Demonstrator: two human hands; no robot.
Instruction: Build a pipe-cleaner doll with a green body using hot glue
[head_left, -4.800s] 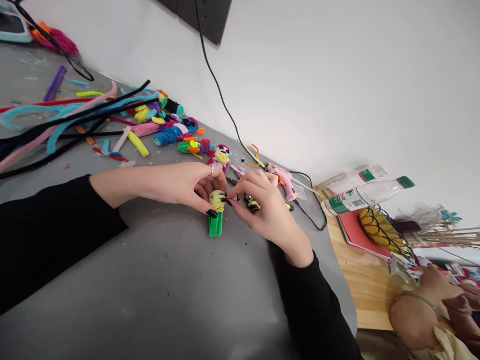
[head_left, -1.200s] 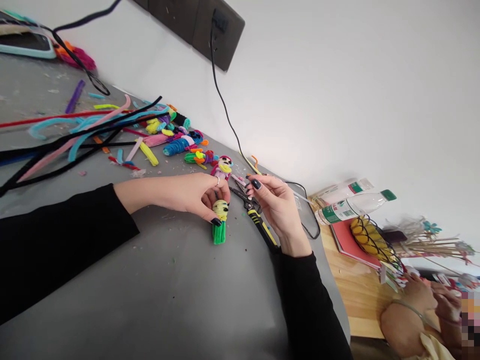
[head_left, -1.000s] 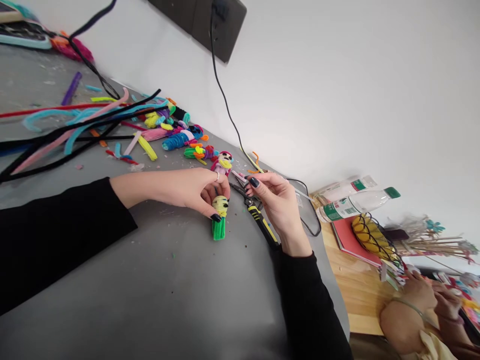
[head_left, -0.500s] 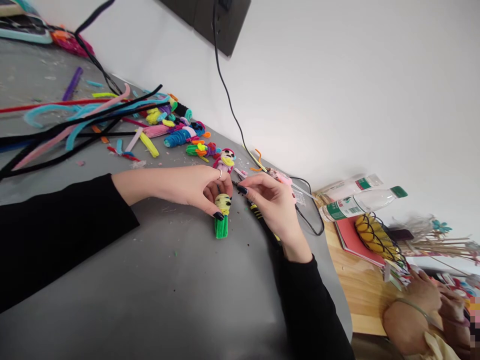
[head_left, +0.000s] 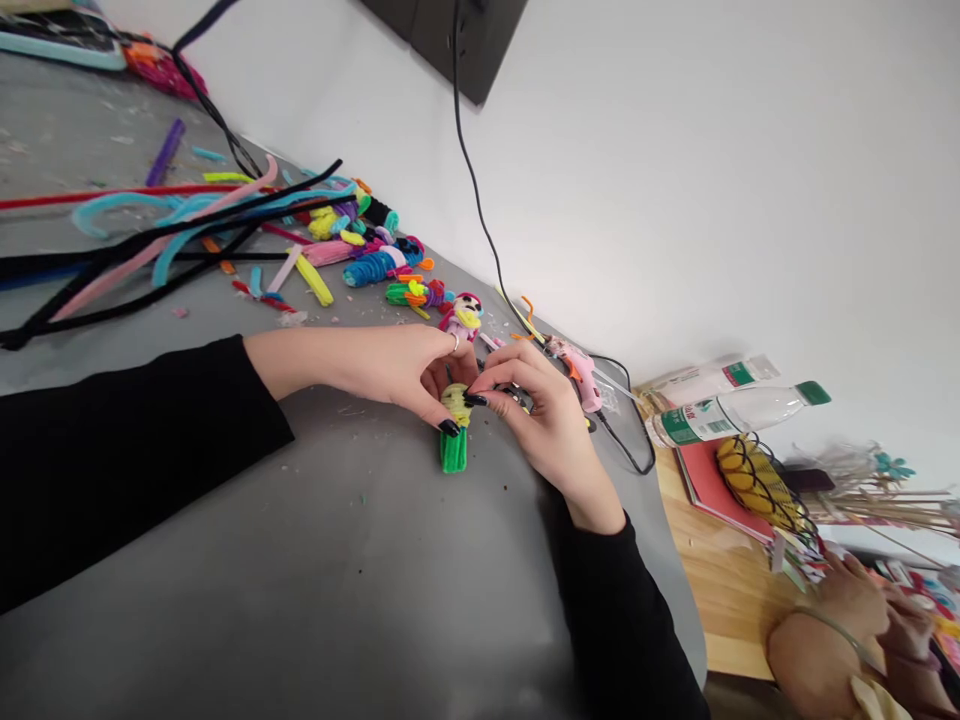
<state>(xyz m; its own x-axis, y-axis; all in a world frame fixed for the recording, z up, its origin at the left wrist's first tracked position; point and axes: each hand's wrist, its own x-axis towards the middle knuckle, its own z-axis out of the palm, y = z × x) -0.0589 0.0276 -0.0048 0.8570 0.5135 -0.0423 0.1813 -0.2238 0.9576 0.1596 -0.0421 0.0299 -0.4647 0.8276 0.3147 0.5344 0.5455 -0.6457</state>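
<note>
Between the thumb and fingers of my left hand (head_left: pixel 420 375) is a small pipe-cleaner doll (head_left: pixel 454 450), with a pale yellow upper part and a green lower part. It points toward me over the grey mat. My right hand (head_left: pixel 536 410) is pinched, its thumb and index fingertips touching the yellow part from the right. Whatever sits in that pinch is too small to make out. Just beyond my hands lies a finished-looking doll (head_left: pixel 465 315) with a pink edge and dark eyes. Part of a dark tool is hidden behind my right hand.
A pink glue gun (head_left: pixel 581 375) with its cable lies right of my hands. Loose pipe cleaners (head_left: pixel 172 235) and more fuzzy dolls (head_left: pixel 375 265) spread at the left. Plastic bottles (head_left: pixel 705 415) and a red notebook (head_left: pixel 712 490) are on the wooden table. Another person's hands (head_left: pixel 847 600) work at lower right.
My right hand has moved left, bringing its pinched fingertips onto the doll's yellow part. My left hand keeps its hold on the doll. The view has shifted slightly.
</note>
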